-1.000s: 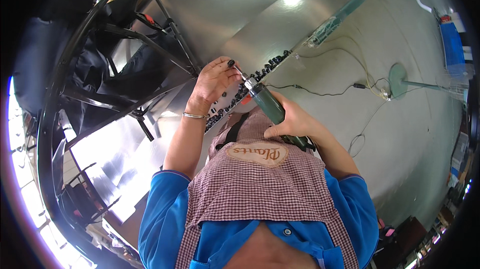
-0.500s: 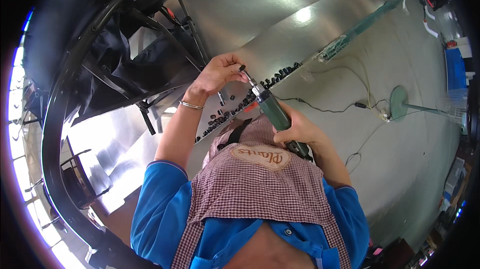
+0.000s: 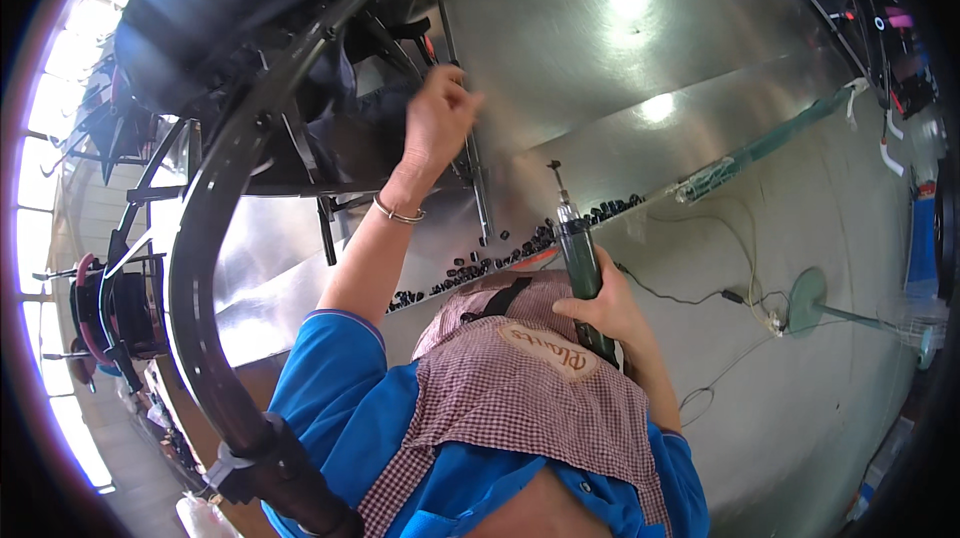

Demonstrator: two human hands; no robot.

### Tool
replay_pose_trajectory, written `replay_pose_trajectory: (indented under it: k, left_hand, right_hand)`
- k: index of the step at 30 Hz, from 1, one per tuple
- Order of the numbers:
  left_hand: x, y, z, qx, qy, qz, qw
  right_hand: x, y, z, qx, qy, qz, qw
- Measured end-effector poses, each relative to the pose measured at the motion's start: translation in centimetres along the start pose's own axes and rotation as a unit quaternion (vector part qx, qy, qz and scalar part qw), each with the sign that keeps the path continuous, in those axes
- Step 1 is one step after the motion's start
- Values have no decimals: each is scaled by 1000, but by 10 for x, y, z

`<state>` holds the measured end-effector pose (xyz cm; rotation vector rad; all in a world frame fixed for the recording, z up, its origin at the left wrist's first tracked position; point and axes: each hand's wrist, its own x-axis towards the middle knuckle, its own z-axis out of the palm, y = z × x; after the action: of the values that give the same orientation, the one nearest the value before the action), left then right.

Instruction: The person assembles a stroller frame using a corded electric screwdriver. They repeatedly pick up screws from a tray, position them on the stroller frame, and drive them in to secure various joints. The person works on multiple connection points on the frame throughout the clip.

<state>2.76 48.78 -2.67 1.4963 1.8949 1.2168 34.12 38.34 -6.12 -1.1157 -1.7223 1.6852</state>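
In my right hand point(image 3: 606, 304) is a dark green electric screwdriver point(image 3: 581, 263), my fingers wrapped round its body and its bit pointing away from me. A small black piece point(image 3: 554, 166) sits on the tip of the bit. My left hand point(image 3: 438, 120), with a bracelet at the wrist, is raised beside a thin black tube point(image 3: 447, 13) of a folded black frame. Its fingers look bent but are smeared by motion, so whether it holds anything cannot be told. Many small black parts point(image 3: 484, 268) lie along the near edge of the metal table point(image 3: 560, 58).
A thick curved black tube point(image 3: 193, 268) with black fabric point(image 3: 235, 28) fills the left side. Green wrapping point(image 3: 735, 163) covers part of the table edge. To the right, cables point(image 3: 690, 290) run over the floor towards a green stand point(image 3: 806, 300).
My left hand has moved from the screwdriver's tip out to the black frame. The black piece stays on the bit. The screwdriver stands more upright, and the whole view has shifted.
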Motion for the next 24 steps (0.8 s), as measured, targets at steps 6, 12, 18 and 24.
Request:
replay_pose_trajectory:
  k: [6, 12, 18, 24]
  left_hand:
    - [41, 18, -34, 245, 221, 97, 939]
    - [37, -12, -27, -134, 361, 125, 915]
    - [27, -47, -33, 48, 318, 100, 942]
    - [32, -42, -39, 13, 292, 31, 956]
  right_hand:
    - [1, -5, 0, 22, -32, 53, 998]
    - [-1, 11, 10, 54, -48, 34, 997]
    - [3, -12, 10, 30, -54, 1, 998]
    - [8, -4, 13, 2, -59, -1, 998]
